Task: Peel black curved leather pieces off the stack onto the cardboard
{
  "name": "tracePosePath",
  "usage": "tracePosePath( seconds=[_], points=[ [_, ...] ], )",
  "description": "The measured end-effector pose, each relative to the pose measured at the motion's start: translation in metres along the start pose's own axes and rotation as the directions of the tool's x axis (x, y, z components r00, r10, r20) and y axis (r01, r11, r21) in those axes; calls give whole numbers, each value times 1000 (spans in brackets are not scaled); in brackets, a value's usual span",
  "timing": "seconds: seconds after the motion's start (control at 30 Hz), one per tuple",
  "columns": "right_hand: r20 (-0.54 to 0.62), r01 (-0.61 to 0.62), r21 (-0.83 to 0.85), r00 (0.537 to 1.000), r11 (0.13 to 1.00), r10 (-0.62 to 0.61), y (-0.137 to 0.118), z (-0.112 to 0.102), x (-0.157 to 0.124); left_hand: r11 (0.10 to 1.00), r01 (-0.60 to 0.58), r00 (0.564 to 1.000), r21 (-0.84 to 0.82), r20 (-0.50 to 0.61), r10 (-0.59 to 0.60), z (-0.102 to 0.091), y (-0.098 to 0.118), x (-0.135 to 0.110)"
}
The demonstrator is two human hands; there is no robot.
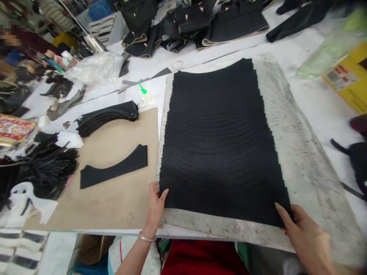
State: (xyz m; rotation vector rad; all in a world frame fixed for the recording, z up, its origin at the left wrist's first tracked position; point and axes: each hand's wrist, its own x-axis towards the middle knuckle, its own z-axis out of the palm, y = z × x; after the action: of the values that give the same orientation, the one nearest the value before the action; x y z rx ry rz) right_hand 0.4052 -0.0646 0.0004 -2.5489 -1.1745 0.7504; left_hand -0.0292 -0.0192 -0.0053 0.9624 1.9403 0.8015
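Overlapping black pieces [215, 152], with stepped side edges and curved upper edges, lie fanned out in one sheet on a stained grey board [304, 164]. At the sheet's lower left corner, my left hand [156, 204] grips the edge with its thumb on top. My right hand [304, 233] pinches the lower right corner, thumb above and fingers partly hidden beneath. To the left, a single curved black piece [114, 168] rests on a tan board [114, 210]. Behind it is a stack of similar black pieces [109, 116].
A small bottle with a green nozzle [146, 93] stands behind the tan board. Black strips [48, 164] are heaped at the left, and black bag parts [195, 23] spread along the back. A yellow box [349, 76] is at the right. Other people's hands [57, 59] show at far left.
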Motion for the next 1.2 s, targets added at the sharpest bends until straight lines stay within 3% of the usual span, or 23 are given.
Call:
tracePosePath(
  seconds=[0.1, 0.47, 0.53, 0.6, 0.67, 0.73, 0.8, 0.87, 0.93, 1.03, 1.2],
  points=[
    [33, -64, 34, 997, 997, 63, -12, -4, -4, 1000, 0, 1000, 29, 2, 0, 0, -2, 1],
    [-48, 52, 102, 998, 993, -47, -7, -1, -9, 990, 21, 1000, 139, 7, -22, 0, -2, 3],
    [-48, 47, 100, 998, 994, -42, -8, -2, -9, 971, 8, 1000, 241, -24, -2, 0, -2, 3],
    [-45, 38, 113, 998, 993, -33, -9, -2, -9, 904, -75, 990, 421, -80, 120, 2, 1, 0],
    [-44, 27, 135, 999, 991, -21, -10, -3, -9, 783, -233, 934, 577, -91, 345, 6, 6, -6],
    [-44, 14, 149, 999, 989, -8, -11, -4, -9, 654, -415, 839, 632, -13, 544, 14, 12, -16],
    [-39, 1, 157, 999, 988, 5, -12, -4, -9, 557, -550, 760, 623, 96, 643, 25, 16, -30],
    [-36, -13, 157, 999, 988, 18, -13, -5, -8, 480, -598, 724, 642, 175, 668, 35, 19, -45],
    [-37, -22, 153, 999, 988, 28, -14, -5, -7, 430, -569, 726, 701, 182, 664, 43, 21, -57],
    [-29, -21, 144, 999, 989, 25, -13, -4, -7, 422, -476, 753, 772, 109, 649, 47, 27, -62],
    [-46, 5, 86, 999, 996, -1, -8, -2, -8, 394, -379, 786, 837, 67, 614, 35, 35, -50]
  ],
)
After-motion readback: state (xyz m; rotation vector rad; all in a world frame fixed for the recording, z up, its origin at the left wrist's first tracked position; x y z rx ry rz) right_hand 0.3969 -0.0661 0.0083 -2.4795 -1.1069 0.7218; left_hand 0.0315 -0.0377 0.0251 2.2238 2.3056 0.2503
